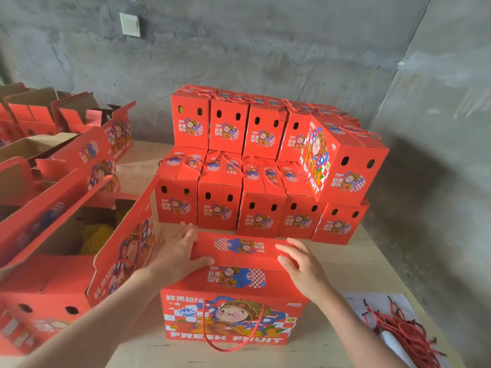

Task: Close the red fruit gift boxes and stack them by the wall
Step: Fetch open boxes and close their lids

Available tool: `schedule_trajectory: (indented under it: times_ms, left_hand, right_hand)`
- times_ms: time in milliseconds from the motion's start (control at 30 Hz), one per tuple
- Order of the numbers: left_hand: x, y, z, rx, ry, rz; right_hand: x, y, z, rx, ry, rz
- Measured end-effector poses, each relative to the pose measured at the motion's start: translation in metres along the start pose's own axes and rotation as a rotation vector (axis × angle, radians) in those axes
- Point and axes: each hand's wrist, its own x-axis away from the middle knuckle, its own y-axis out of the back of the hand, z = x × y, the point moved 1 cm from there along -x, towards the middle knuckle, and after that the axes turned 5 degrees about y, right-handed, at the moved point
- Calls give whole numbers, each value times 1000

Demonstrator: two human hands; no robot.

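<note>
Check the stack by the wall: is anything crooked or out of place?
Yes. The box on top at the stack's right end is twisted out of line, its long side showing and a corner jutting forward, while the other stacked boxes face squarely forward. No spills or damage show.

Ten closed red cardboard gift boxes are counted by their fronts in the stack: five below, four above, one turned sideways. One more printed red box is touched by two hands, the left hand and the right hand. At least four open red boxes are seen, and one bundle of red cords.
</note>
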Motion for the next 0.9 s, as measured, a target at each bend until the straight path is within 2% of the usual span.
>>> schedule_trajectory:
  times_ms: [133, 267, 333, 500, 900]
  left_hand:
    - [-16, 20, 1, -61, -71, 194]
    - [-24, 16, 0, -323, -222, 169]
    - [-25, 15, 0, -413, -261, 157]
    - [-26, 10, 2, -462, -284, 132]
    - [-31, 13, 6, -405, -275, 244]
  right_hand:
    - [-8, 13, -9, 198, 44, 214]
    - [-15, 22, -15, 295, 75, 377]
    - [-18, 22, -14, 329, 87, 390]
    - [-19, 19, -15, 382, 104, 366]
    - [-18, 13, -11, 425, 98, 305]
